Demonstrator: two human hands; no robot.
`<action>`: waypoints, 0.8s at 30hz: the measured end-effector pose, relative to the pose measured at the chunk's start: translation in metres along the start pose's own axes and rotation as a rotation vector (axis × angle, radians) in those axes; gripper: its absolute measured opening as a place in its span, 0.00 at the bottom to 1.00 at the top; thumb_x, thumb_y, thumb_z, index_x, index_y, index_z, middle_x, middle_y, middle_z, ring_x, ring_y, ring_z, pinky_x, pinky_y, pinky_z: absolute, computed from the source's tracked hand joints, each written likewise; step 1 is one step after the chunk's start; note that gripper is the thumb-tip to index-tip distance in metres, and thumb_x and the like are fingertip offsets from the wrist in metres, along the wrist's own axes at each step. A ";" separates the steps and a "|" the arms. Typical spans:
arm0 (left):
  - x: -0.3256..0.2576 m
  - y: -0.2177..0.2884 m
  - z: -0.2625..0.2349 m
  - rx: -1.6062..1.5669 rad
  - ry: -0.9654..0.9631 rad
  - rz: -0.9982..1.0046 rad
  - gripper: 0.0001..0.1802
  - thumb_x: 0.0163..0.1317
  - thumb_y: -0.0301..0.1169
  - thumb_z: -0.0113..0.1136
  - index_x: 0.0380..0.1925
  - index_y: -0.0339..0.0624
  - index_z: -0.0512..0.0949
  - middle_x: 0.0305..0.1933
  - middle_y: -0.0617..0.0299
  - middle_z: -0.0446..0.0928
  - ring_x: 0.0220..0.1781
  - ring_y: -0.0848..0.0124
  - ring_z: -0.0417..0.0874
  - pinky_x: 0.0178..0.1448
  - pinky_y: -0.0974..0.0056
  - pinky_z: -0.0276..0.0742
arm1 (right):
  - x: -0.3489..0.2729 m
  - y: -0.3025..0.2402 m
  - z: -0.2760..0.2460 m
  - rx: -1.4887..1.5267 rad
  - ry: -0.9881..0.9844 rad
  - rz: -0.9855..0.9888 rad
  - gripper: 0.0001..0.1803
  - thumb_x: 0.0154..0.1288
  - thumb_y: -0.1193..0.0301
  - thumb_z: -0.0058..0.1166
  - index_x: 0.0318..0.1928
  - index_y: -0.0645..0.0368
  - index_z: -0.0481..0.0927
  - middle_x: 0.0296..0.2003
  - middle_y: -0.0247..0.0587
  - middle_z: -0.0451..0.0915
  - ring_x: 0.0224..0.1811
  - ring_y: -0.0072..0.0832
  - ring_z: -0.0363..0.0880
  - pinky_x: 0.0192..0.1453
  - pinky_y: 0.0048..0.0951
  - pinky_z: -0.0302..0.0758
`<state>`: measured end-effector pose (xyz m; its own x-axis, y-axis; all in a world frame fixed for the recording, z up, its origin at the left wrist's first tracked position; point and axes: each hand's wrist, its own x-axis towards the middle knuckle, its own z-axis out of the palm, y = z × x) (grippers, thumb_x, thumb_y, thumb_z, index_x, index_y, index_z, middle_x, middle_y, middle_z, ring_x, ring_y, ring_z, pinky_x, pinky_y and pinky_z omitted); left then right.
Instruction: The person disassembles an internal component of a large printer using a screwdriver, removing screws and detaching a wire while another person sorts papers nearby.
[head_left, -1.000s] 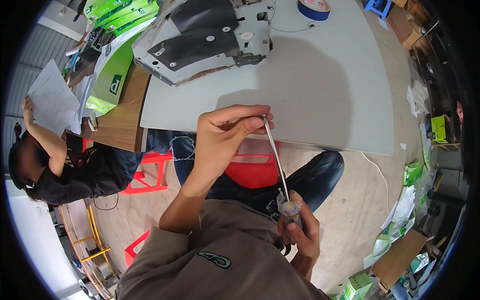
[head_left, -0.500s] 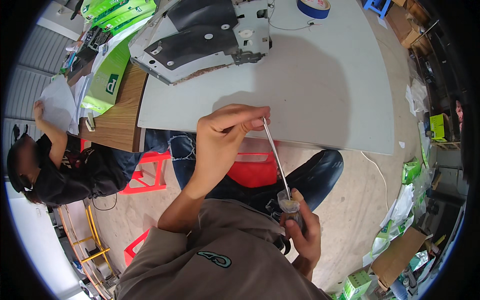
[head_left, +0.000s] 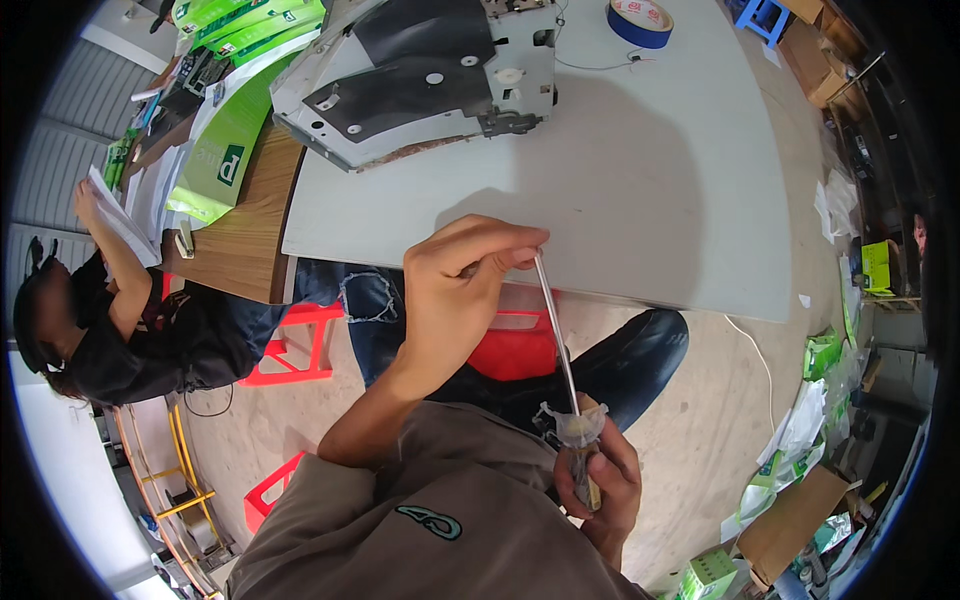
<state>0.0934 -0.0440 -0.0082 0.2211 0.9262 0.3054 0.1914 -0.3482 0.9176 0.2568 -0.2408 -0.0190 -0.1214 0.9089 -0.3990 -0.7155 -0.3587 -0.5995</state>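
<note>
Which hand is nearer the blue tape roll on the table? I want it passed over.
Left. The left hand pinches the rod's upper end at the table's near edge, the blue tape roll beyond it; the right hand grips the handle below, by the lap.

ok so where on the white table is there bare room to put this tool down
The near half of the white table is bare, from the metal machine chassis down to the near edge, and to the right below the blue tape roll. The far left is crowded: the chassis, then green packages on the wooden desk.
</note>
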 end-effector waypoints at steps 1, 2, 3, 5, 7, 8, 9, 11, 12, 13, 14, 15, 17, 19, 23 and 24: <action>0.000 0.000 0.002 -0.032 0.014 -0.023 0.08 0.66 0.17 0.59 0.41 0.31 0.86 0.39 0.53 0.84 0.40 0.68 0.87 0.45 0.69 0.82 | 0.001 -0.001 0.000 0.068 -0.050 0.041 0.38 0.71 0.58 0.55 0.73 0.67 0.59 0.25 0.45 0.76 0.13 0.16 0.63 0.14 0.19 0.56; -0.001 0.000 0.002 -0.064 0.028 -0.046 0.07 0.66 0.17 0.59 0.41 0.30 0.85 0.39 0.53 0.84 0.40 0.67 0.87 0.45 0.69 0.82 | 0.002 0.001 0.001 0.067 -0.052 0.042 0.38 0.71 0.58 0.55 0.73 0.67 0.59 0.25 0.45 0.76 0.13 0.16 0.63 0.14 0.19 0.56; 0.000 -0.001 0.002 -0.064 0.029 -0.046 0.07 0.66 0.17 0.59 0.41 0.30 0.85 0.39 0.53 0.84 0.40 0.67 0.87 0.45 0.69 0.82 | 0.002 0.005 0.001 0.044 -0.031 0.040 0.39 0.71 0.57 0.55 0.73 0.67 0.59 0.24 0.45 0.75 0.12 0.16 0.62 0.14 0.18 0.55; 0.001 -0.003 0.003 -0.089 0.021 -0.029 0.07 0.66 0.18 0.60 0.41 0.29 0.84 0.41 0.52 0.83 0.40 0.66 0.88 0.45 0.68 0.83 | 0.003 0.006 0.000 0.020 -0.010 0.037 0.40 0.70 0.55 0.55 0.72 0.67 0.59 0.24 0.45 0.75 0.11 0.16 0.61 0.14 0.17 0.55; 0.001 -0.005 0.001 -0.119 0.023 -0.026 0.07 0.66 0.18 0.60 0.41 0.28 0.84 0.41 0.52 0.83 0.40 0.65 0.87 0.46 0.68 0.83 | 0.005 0.006 0.000 0.064 -0.032 0.063 0.40 0.70 0.55 0.55 0.73 0.67 0.58 0.24 0.46 0.75 0.10 0.17 0.60 0.13 0.18 0.55; 0.001 -0.006 0.001 -0.149 0.023 -0.022 0.07 0.66 0.18 0.60 0.41 0.28 0.84 0.41 0.51 0.83 0.40 0.65 0.87 0.46 0.67 0.83 | 0.007 0.008 -0.001 0.064 -0.031 0.066 0.40 0.70 0.55 0.55 0.73 0.67 0.58 0.24 0.46 0.75 0.10 0.17 0.60 0.13 0.18 0.55; 0.001 -0.006 0.002 -0.146 0.023 -0.022 0.07 0.66 0.18 0.60 0.41 0.28 0.84 0.41 0.51 0.83 0.40 0.65 0.87 0.46 0.67 0.83 | 0.008 0.010 -0.004 0.141 -0.066 0.086 0.40 0.70 0.55 0.54 0.73 0.66 0.57 0.23 0.46 0.74 0.09 0.17 0.60 0.12 0.18 0.55; -0.001 -0.009 0.005 -0.238 0.055 -0.027 0.07 0.66 0.19 0.61 0.42 0.28 0.83 0.41 0.51 0.83 0.41 0.64 0.88 0.47 0.66 0.83 | 0.009 0.012 -0.006 0.220 -0.103 0.106 0.40 0.71 0.55 0.54 0.73 0.66 0.57 0.23 0.45 0.74 0.09 0.18 0.60 0.12 0.19 0.55; -0.001 -0.010 0.006 -0.239 0.054 -0.025 0.07 0.66 0.19 0.61 0.42 0.28 0.83 0.41 0.51 0.83 0.41 0.64 0.88 0.47 0.66 0.83 | 0.010 0.012 -0.005 0.266 -0.101 0.125 0.40 0.71 0.55 0.54 0.73 0.66 0.56 0.23 0.45 0.74 0.09 0.18 0.60 0.12 0.19 0.55; -0.001 -0.012 0.007 -0.265 0.061 -0.034 0.08 0.67 0.20 0.61 0.43 0.28 0.83 0.41 0.51 0.83 0.41 0.64 0.87 0.48 0.65 0.83 | 0.011 0.013 -0.004 0.313 -0.099 0.144 0.40 0.71 0.55 0.54 0.73 0.66 0.56 0.23 0.45 0.74 0.08 0.18 0.59 0.11 0.19 0.55; -0.001 -0.013 0.008 -0.290 0.067 -0.043 0.08 0.67 0.21 0.61 0.44 0.28 0.82 0.42 0.51 0.83 0.42 0.64 0.87 0.49 0.64 0.82 | 0.012 0.014 -0.002 0.313 -0.099 0.142 0.40 0.71 0.55 0.54 0.73 0.66 0.56 0.23 0.45 0.74 0.08 0.18 0.59 0.11 0.19 0.55; 0.000 -0.013 0.009 -0.288 0.068 -0.039 0.08 0.67 0.21 0.61 0.44 0.28 0.82 0.42 0.51 0.83 0.42 0.64 0.87 0.49 0.64 0.82 | 0.015 0.015 -0.001 0.292 -0.100 0.114 0.40 0.71 0.56 0.54 0.73 0.66 0.55 0.21 0.45 0.71 0.08 0.18 0.59 0.11 0.19 0.56; 0.002 -0.013 0.010 -0.332 0.084 -0.028 0.09 0.67 0.17 0.59 0.46 0.30 0.82 0.44 0.54 0.82 0.43 0.68 0.85 0.50 0.67 0.80 | 0.019 0.015 0.002 0.272 -0.106 0.085 0.40 0.71 0.58 0.54 0.73 0.67 0.54 0.20 0.44 0.69 0.08 0.18 0.58 0.10 0.19 0.57; 0.002 -0.012 0.012 -0.346 0.088 -0.031 0.09 0.68 0.18 0.59 0.47 0.30 0.82 0.46 0.54 0.81 0.45 0.68 0.85 0.52 0.66 0.80 | 0.023 0.013 0.004 0.145 -0.120 0.023 0.39 0.72 0.58 0.54 0.72 0.68 0.54 0.21 0.45 0.71 0.08 0.18 0.60 0.11 0.19 0.57; 0.004 -0.011 0.017 -0.379 0.097 -0.018 0.11 0.71 0.21 0.56 0.51 0.30 0.78 0.51 0.54 0.78 0.50 0.67 0.83 0.55 0.64 0.79 | 0.028 0.011 0.012 0.056 -0.085 -0.016 0.39 0.72 0.59 0.53 0.72 0.68 0.55 0.22 0.45 0.73 0.09 0.18 0.60 0.11 0.18 0.56; 0.003 -0.011 0.017 -0.378 0.097 -0.017 0.11 0.71 0.21 0.56 0.51 0.30 0.78 0.51 0.54 0.78 0.50 0.67 0.83 0.55 0.64 0.79 | 0.029 0.010 0.014 0.015 -0.073 -0.025 0.39 0.72 0.58 0.53 0.72 0.68 0.56 0.22 0.45 0.73 0.09 0.17 0.60 0.12 0.18 0.56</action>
<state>0.1085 -0.0393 -0.0220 0.1262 0.9469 0.2956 -0.1751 -0.2721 0.9462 0.2363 -0.2146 -0.0268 -0.1527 0.9306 -0.3326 -0.7288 -0.3333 -0.5981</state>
